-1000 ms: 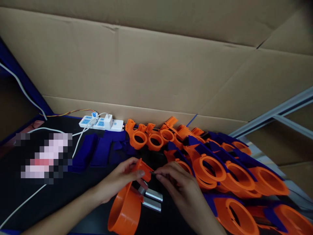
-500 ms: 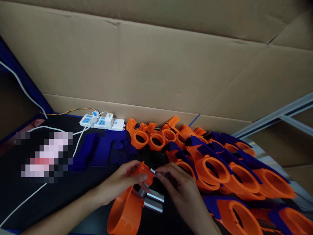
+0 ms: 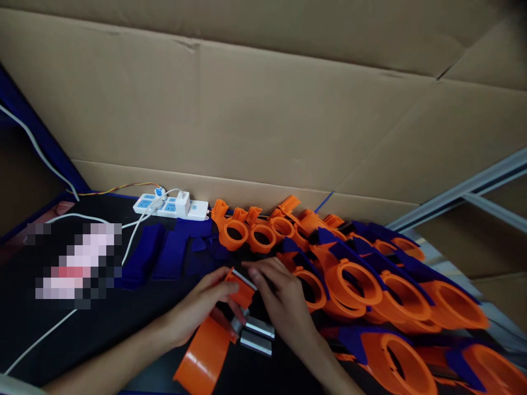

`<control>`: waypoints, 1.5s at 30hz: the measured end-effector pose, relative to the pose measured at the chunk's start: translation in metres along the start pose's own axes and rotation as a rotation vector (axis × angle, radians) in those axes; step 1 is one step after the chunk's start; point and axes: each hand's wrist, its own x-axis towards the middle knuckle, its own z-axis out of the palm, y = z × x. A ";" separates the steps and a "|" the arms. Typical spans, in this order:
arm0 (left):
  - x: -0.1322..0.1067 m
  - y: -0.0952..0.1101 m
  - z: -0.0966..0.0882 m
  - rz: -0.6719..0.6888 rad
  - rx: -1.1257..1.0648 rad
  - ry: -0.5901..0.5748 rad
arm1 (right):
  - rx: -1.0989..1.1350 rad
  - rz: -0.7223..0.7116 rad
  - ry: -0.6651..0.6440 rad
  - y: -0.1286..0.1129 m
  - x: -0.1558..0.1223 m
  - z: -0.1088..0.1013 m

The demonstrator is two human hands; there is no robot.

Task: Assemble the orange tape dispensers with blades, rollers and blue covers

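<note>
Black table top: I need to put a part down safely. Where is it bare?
Bare: the table top between the white cable and the left hand holding an orange part, this side of the blue blocks. Crowded: everything right of the right hand, where orange rings overlap up to the cardboard wall; metal clips lie below the hands.

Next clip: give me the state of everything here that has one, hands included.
orange part: held, tilted.
left hand: closed on the orange part.
right hand: fingertips at the part's top edge; grip unclear.
power strip: plugs inserted.
metal pieces: lying on the table.
blue parts: lying flat, untouched.
orange rings: piled, overlapping.
</note>
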 end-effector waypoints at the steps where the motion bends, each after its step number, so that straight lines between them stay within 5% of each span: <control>1: 0.000 0.003 -0.001 0.007 -0.033 0.019 | -0.031 0.001 0.004 0.003 0.004 0.001; 10: 0.005 0.035 -0.030 0.109 -0.200 0.134 | -0.709 -0.118 -0.155 0.015 0.015 0.024; 21: 0.004 0.041 -0.027 0.152 -0.249 0.178 | -0.767 -0.173 -0.198 0.020 0.022 0.035; 29: 0.005 0.034 -0.022 0.182 -0.253 0.196 | -0.681 -0.224 -0.207 0.021 0.021 0.031; 36: 0.006 0.026 -0.018 0.326 -0.329 0.131 | -0.030 -0.134 0.132 0.015 0.022 0.013; 45: 0.007 0.014 -0.011 0.230 -0.203 0.037 | 0.133 -0.270 0.043 0.007 0.019 0.016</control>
